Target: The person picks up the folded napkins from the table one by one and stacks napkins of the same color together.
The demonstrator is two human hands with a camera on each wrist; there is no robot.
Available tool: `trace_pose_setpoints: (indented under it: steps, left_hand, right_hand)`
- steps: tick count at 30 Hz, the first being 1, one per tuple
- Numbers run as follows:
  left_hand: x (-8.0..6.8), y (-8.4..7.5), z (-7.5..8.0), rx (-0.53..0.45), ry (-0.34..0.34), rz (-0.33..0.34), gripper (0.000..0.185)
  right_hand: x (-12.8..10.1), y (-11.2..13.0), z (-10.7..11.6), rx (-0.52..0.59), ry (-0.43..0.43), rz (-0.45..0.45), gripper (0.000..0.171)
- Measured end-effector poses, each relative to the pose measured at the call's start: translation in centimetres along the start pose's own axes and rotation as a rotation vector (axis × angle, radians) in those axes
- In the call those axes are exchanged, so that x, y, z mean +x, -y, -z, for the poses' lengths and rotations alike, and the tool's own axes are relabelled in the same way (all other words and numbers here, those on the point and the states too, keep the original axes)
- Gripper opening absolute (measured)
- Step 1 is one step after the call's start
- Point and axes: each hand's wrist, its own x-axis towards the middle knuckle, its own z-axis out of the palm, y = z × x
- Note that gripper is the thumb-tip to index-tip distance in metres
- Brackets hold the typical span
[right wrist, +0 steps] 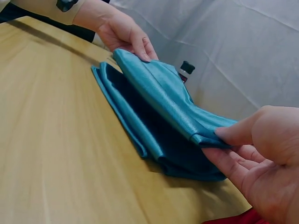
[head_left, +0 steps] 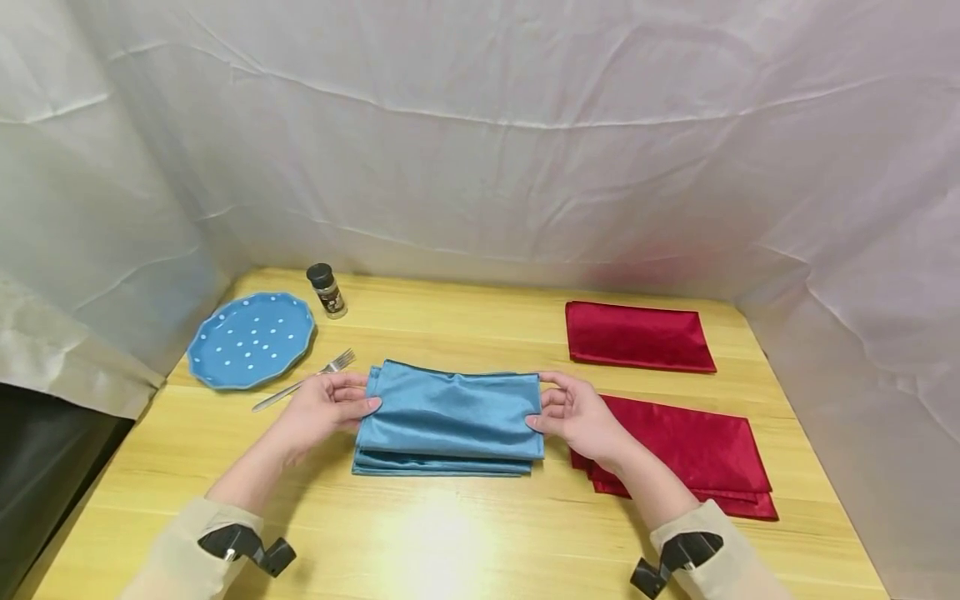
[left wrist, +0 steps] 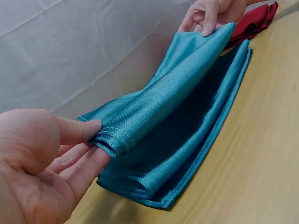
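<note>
A folded blue satin cloth (head_left: 457,412) is held by both hands just above more folded blue cloth (head_left: 442,467) lying on the table. My left hand (head_left: 326,408) pinches its left edge, thumb on top and fingers underneath. At the opposite edge my right hand (head_left: 577,414) pinches it the same way. In the left wrist view the held cloth (left wrist: 154,100) is raised apart from the lower folded cloth (left wrist: 187,168) along the near side. The right wrist view shows the gap between them too, with my right hand (right wrist: 261,158) gripping the near corner.
Two lots of folded red cloth, one (head_left: 637,336) at the back right and another (head_left: 690,446) beneath my right forearm. At left are a blue dotted plate (head_left: 251,342), a fork (head_left: 300,383) close to my left hand, and a black-capped spice jar (head_left: 327,292). Curtains surround the wooden table (head_left: 360,550).
</note>
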Motion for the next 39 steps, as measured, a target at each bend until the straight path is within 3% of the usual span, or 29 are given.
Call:
trace_pose_setpoints:
  steps: [8,15,26,33,39]
  left_hand:
    - [-0.1,1.2,0.0,-0.02,0.017,-0.007,0.046]
    - [-0.1,2.0,0.0,-0.041,0.015,0.047,0.055]
    - [-0.4,2.4,-0.6,0.015,-0.017,0.054,0.059]
    - [-0.2,2.4,-0.2,0.056,-0.025,0.012,0.048]
    - [-0.2,2.0,0.1,0.058,-0.028,-0.026,0.043]
  right_hand:
    - [-0.1,-0.9,-0.5,0.003,0.017,-0.011,0.078]
    - [-0.1,-1.3,-0.6,-0.025,0.027,0.017,0.074]
    - [0.0,-1.6,-1.3,-0.197,-0.045,0.034,0.075]
    - [0.0,-1.1,-1.3,-0.303,-0.066,0.06,0.074]
    - [-0.1,-0.6,-0.4,-0.284,-0.058,0.045,0.072]
